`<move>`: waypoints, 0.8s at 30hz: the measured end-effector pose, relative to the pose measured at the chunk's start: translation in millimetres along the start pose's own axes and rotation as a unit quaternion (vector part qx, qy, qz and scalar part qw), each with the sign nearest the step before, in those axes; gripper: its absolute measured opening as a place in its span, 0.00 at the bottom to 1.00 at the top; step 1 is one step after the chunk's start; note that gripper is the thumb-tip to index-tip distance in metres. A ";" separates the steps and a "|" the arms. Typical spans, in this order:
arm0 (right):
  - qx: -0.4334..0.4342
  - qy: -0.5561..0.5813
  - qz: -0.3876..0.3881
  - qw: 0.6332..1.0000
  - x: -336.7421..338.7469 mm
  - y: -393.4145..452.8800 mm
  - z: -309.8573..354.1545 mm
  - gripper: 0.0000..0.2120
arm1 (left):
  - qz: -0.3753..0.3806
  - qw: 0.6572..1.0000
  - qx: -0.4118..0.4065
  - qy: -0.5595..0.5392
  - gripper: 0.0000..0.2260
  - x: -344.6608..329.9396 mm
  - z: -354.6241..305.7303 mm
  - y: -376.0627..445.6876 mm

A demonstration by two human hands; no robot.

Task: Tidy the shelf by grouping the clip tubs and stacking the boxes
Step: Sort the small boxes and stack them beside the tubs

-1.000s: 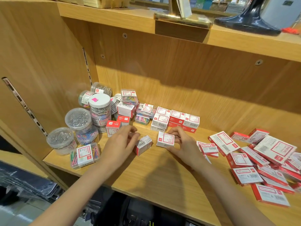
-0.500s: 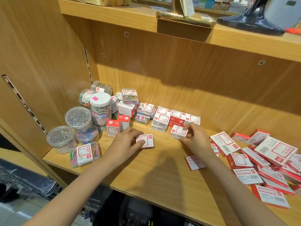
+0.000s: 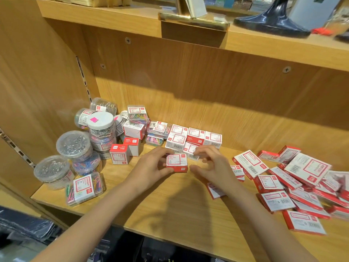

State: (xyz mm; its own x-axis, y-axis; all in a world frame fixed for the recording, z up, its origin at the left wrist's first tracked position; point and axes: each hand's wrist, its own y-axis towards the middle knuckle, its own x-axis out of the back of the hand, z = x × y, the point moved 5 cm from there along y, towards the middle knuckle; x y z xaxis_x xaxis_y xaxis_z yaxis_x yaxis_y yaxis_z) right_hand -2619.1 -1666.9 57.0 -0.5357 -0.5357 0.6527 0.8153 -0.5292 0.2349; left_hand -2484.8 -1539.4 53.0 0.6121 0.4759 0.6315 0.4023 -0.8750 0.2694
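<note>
My left hand (image 3: pixel 149 168) grips a small red-and-white box (image 3: pixel 176 162) by its left side, just above the wooden shelf (image 3: pixel 170 210). My right hand (image 3: pixel 212 164) hovers right of it with fingers loosely curled; its fingertips reach a second small box (image 3: pixel 192 157) and nothing lies in the palm. Behind both hands stands a cluster of similar small boxes (image 3: pixel 195 136). Round clear clip tubs (image 3: pixel 73 143) are gathered at the left, some stacked. A clear rectangular tub of coloured clips (image 3: pixel 85 188) lies near the front left edge.
Several flat red-and-white boxes (image 3: pixel 306 171) lie scattered across the right side. Two upright small boxes (image 3: pixel 120 154) stand beside the tubs. The side panel (image 3: pixel 37 82) closes the left, and an upper shelf (image 3: pixel 264 44) hangs overhead.
My left hand has picked up its box and brought it towards the middle. My right hand carried its box left, set it by the back cluster and loosened its hold.
</note>
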 end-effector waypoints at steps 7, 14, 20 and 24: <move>-0.043 0.064 -0.013 0.997 6.8 3.3 6.1 0.21 | -0.033 0.997 -0.065 -0.013 0.18 -10.5 -17.1 17.3; 0.024 -0.128 -0.108 0.986 5.9 19.4 -4.4 0.22 | -0.089 0.994 0.032 0.046 0.24 3.0 12.4 17.3; 0.022 -0.174 -0.084 0.981 -1.2 16.4 -14.4 0.21 | -0.073 0.993 0.047 0.077 0.23 -7.4 14.3 30.2; 0.017 -0.156 -0.074 0.985 0.0 21.6 -14.2 0.21 | -0.092 0.991 0.024 0.097 0.21 -9.0 15.2 37.7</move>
State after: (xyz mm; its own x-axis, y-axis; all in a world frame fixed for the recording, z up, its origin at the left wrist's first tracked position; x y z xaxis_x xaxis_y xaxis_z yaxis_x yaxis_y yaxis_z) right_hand -2604.6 -1687.7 51.9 -0.5596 -0.2239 0.7980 0.7438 -0.5603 0.3645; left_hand -2464.8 -1575.3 46.4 0.3845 0.5962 0.7048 0.5295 -0.7678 0.3607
